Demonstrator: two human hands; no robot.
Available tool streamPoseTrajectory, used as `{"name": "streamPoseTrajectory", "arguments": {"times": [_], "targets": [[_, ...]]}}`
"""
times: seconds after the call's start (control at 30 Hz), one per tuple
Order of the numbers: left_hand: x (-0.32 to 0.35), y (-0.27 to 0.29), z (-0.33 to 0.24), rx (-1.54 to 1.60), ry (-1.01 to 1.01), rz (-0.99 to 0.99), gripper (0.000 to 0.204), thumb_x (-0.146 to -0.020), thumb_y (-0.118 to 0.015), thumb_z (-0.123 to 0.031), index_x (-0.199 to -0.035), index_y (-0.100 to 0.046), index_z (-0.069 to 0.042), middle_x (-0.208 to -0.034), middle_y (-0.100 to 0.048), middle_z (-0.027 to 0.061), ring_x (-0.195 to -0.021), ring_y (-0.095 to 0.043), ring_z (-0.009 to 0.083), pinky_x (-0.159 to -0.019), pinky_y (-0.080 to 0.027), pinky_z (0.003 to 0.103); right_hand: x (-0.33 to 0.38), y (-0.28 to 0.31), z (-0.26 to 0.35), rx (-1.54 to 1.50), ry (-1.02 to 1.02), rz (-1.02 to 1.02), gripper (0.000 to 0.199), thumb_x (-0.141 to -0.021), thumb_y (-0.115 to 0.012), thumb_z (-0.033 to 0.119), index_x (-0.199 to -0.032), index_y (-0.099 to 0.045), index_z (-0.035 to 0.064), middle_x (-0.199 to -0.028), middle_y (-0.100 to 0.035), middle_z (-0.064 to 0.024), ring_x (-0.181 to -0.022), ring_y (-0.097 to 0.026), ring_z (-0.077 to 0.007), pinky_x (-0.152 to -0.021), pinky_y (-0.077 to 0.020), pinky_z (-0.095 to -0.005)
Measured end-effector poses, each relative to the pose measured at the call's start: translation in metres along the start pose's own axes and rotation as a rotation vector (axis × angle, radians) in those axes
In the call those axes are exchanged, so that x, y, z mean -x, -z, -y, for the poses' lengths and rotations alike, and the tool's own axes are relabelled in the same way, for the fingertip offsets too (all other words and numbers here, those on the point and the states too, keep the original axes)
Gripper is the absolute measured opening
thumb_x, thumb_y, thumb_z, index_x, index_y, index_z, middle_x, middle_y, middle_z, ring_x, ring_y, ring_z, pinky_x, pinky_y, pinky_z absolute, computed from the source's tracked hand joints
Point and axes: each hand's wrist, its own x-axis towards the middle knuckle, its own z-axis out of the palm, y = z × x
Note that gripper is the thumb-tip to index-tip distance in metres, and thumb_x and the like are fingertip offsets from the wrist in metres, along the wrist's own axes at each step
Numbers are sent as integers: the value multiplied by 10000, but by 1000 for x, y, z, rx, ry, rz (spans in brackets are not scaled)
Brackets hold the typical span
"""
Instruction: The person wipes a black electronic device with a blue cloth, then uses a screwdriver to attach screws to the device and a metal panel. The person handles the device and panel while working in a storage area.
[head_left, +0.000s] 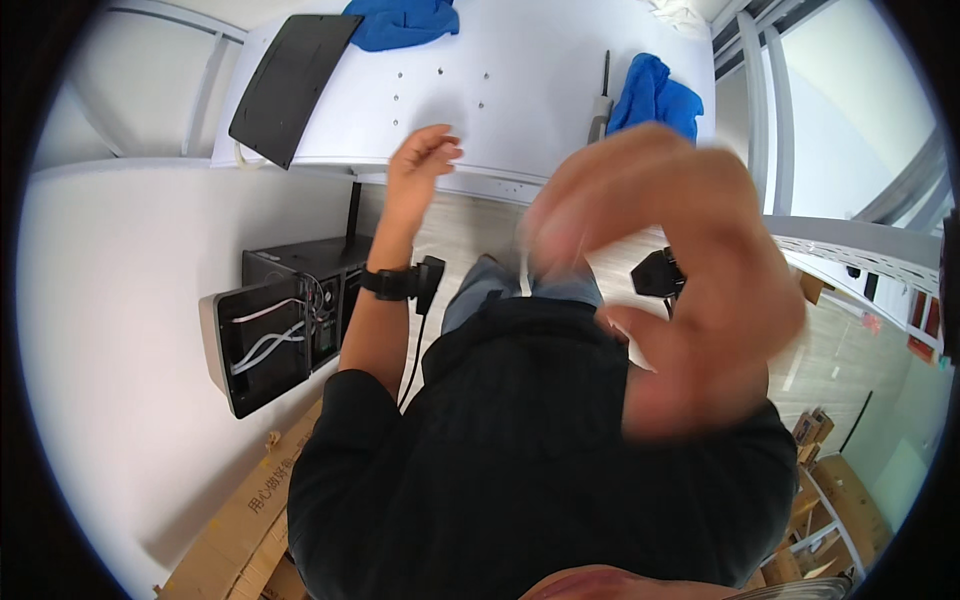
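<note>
My left hand (422, 165) is over the near edge of the white table (540, 120), its fingers loosely bent and nothing visible in them. Several small screws (440, 71) lie spread on the tabletop just beyond it. My right hand (715, 260) is raised close to the camera and smeared by motion. Its thumb and fingers form a wide curve with a gap between them, and I see nothing held there. Past it, a screwdriver (601, 112) with a grey handle and dark shaft lies beside a crumpled blue cloth (655, 95).
A black panel (295, 85) rests at the table's left edge, near another blue cloth (405, 22). Below left stands an open black cabinet (265, 345) with white cables inside. Cardboard (240, 510) lies lower left; a metal frame (757, 100) borders the right.
</note>
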Motion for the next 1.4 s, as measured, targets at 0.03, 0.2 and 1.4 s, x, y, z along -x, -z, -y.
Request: {"name": "streamPoseTrajectory", "arguments": {"times": [0.03, 0.2, 1.4], "targets": [[11, 10, -13, 16, 66, -96, 260, -922, -576, -61, -1180, -603, -43, -1044, -668, 77, -932, -649, 149, -767, -491, 244, -17, -15, 4, -116, 27, 62, 531, -665, -652, -46, -1183, -567, 34, -1178, -575, -195, -1046, -604, -314, -842, -517, -390], [9, 61, -25, 73, 117, -258, 246, -931, -553, -72, -1168, -595, -22, -1068, -665, 95, -948, -657, 161, -770, -496, 251, -74, -59, -5, -328, -87, 151, 444, -659, -655, -28, -1097, -607, 29, -1100, -611, -172, -969, -624, -298, -785, -524, -374], [-83, -121, -2, 390, 564, 735, 658, -956, -510, -483, -1346, -393, 34, -1111, -547, 148, -984, -588, 204, -886, -487, 346, 105, -40, -145, 1348, -1623, -284, 435, -680, -768, 276, -1007, -649, 14, -924, -628, -160, -822, -634, -332, -667, -525, -417]]}}
